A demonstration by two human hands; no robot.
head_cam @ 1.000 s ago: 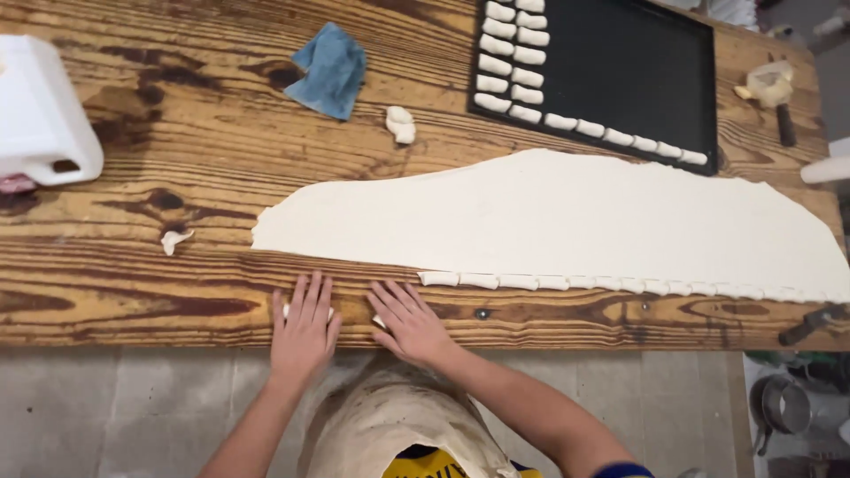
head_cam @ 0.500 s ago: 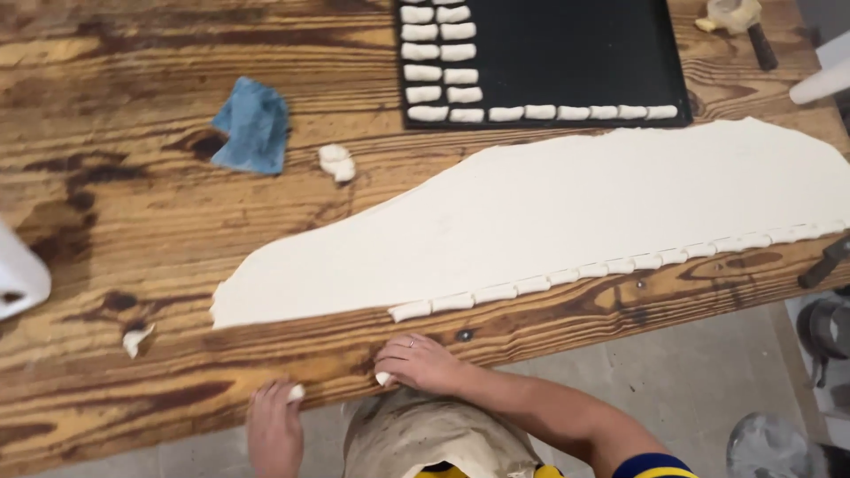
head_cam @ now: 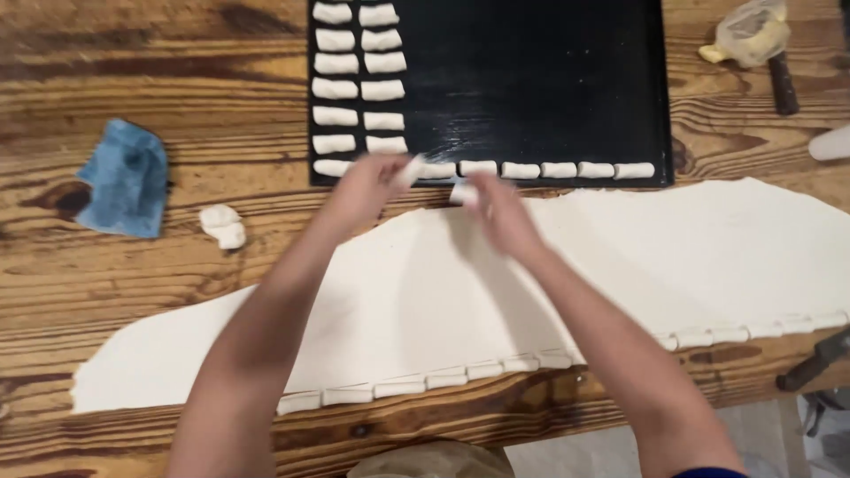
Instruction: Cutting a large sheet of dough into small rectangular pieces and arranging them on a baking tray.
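From the head view I see both arms stretched up across the rolled dough sheet [head_cam: 620, 265] toward the black baking tray [head_cam: 549, 80] at the top centre of the frame. My left hand [head_cam: 367, 190] pinches a small dough piece [head_cam: 409, 170] at the tray's near edge; the piece is pale, stubby and motion-blurred, tilted up to the right. My right hand [head_cam: 500, 212] grips a second dough piece [head_cam: 460, 192], a short whitish lump just below the tray's lower rim; blur hides its long axis. Matching dough rolls [head_cam: 354, 88] lie on the tray with long axes left to right. A blue cloth [head_cam: 124, 181] sits at the left, a dough scrap [head_cam: 223, 226] near it.
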